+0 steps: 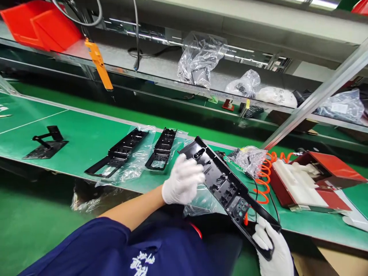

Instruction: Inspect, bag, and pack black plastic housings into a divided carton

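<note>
A long black plastic housing [222, 184] is held tilted in front of me, its ribbed inner side facing up. My right hand [274, 245], in a white glove, grips its lower end by the framed opening, thumb and fingers around the rim. At the upper end, my gloved left hand [184, 180] has its fingers curled against the housing's left edge; its fingertips are partly hidden. Two similar black housings, one [126, 147] farther left and one [163, 147] nearer, lie on clear plastic bags on the green bench.
A black stand [47, 143] sits at the bench's left. To the right are a coiled orange air hose [263, 180] and a red fixture with a white block [299, 184]. An orange electric screwdriver [99, 65] hangs above; bagged parts [201, 63] and red bins [40, 28] occupy the shelf.
</note>
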